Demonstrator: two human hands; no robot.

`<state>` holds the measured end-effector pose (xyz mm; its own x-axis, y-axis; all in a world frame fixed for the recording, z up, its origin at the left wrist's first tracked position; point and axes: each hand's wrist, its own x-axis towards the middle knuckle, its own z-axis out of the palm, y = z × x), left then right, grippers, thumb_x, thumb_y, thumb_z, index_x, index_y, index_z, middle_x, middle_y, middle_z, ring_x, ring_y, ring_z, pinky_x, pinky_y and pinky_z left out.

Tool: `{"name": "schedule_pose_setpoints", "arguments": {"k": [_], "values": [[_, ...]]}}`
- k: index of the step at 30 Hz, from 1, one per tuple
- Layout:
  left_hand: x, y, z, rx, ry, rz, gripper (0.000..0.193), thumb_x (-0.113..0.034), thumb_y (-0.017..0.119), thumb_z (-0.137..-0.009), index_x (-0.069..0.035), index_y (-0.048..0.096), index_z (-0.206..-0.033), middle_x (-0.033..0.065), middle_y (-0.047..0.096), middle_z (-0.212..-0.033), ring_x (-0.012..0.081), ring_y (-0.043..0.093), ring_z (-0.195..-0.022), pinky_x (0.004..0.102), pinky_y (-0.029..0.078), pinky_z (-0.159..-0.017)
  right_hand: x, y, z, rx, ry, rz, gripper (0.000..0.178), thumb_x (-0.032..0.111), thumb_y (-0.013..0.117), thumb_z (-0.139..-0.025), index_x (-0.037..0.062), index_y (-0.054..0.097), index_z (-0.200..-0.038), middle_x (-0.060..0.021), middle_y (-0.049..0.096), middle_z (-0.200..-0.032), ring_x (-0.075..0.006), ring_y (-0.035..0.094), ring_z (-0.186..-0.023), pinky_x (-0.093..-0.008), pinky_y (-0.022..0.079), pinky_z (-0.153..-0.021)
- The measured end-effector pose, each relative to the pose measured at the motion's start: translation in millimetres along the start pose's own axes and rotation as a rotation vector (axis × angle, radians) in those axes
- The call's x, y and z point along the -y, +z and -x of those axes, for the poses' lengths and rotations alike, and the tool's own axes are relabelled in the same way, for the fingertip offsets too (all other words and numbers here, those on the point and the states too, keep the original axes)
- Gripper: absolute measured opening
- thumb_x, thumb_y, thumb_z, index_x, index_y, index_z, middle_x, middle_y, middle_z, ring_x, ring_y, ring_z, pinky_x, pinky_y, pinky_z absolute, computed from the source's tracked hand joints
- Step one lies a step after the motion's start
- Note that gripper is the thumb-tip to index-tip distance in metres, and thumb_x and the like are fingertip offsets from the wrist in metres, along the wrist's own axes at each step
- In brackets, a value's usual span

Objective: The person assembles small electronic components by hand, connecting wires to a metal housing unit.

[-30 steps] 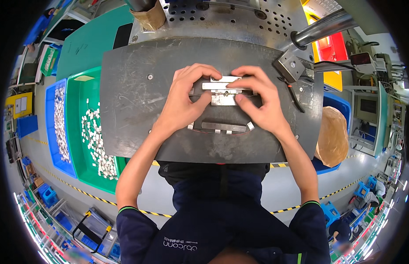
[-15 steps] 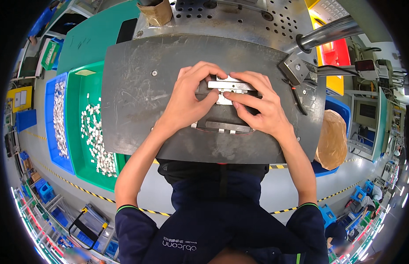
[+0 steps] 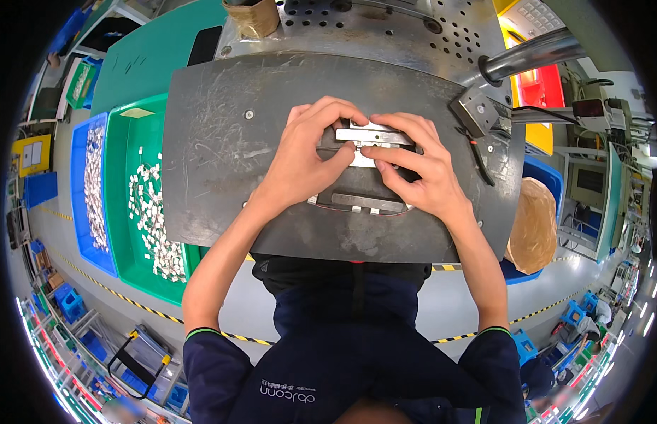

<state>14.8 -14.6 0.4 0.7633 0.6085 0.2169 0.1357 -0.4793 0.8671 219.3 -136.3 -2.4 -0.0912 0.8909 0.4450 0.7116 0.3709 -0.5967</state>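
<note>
1. Your left hand (image 3: pixel 307 159) curls at the left of the fixture (image 3: pixel 376 136), thumb near its middle; whether it pinches anything, I can't tell.
2. Your right hand (image 3: pixel 429 168) curls at the right; its grip I can't tell either.
3. The fixture sits on the plate (image 3: pixel 342 242), between your hands.
4. A bar (image 3: pixel 368 203) lies nearer you.

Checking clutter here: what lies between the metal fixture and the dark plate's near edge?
A grey bar, small white pieces and a thin red wire, as the head view shows.
</note>
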Motion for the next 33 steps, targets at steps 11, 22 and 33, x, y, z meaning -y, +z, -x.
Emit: {"name": "schedule_pose_setpoints", "arguments": {"k": [11,22,33], "values": [[-2.6,0.5,-2.2,0.029,-0.007,-0.048,0.037,0.003,0.068,-0.083,-0.010,0.067,-0.117,0.0001,0.068,-0.117,0.0179,0.058,-0.100,0.0370,0.034,-0.108,-1.1,-10.4,-2.0,-0.025,0.388,-0.295,0.032,-0.004,0.066,-0.081,0.0031,0.075,-0.111,-0.0116,0.073,-0.125,-0.0267,0.070,-0.110,-0.0367,0.052,-0.099],[-2.5,-5.0,-8.8,0.002,0.031,0.034,0.021,-0.002,0.075,-0.082,-0.005,0.076,-0.103,0.0070,0.075,-0.119,0.0298,0.067,-0.108,0.0427,0.047,-0.103,-7.0,-11.3,-10.3,-0.021,0.415,-0.466,0.027,-0.002,0.073,-0.081,0.0000,0.075,-0.108,-0.0129,0.074,-0.119,-0.0272,0.072,-0.110,-0.0368,0.054,-0.099],[-19.7,-1.5,-14.4,-0.021,0.150,-0.241,0.012,-0.004,0.080,-0.084,-0.002,0.078,-0.096,0.0093,0.078,-0.108,0.0321,0.070,-0.093,0.0412,0.057,-0.083,10.6,-3.0,-17.3,-0.026,0.242,0.022,0.017,0.006,0.080,-0.086,0.0027,0.076,-0.102,-0.0099,0.077,-0.108,-0.0317,0.069,-0.094,-0.0411,0.051,-0.091]]}}
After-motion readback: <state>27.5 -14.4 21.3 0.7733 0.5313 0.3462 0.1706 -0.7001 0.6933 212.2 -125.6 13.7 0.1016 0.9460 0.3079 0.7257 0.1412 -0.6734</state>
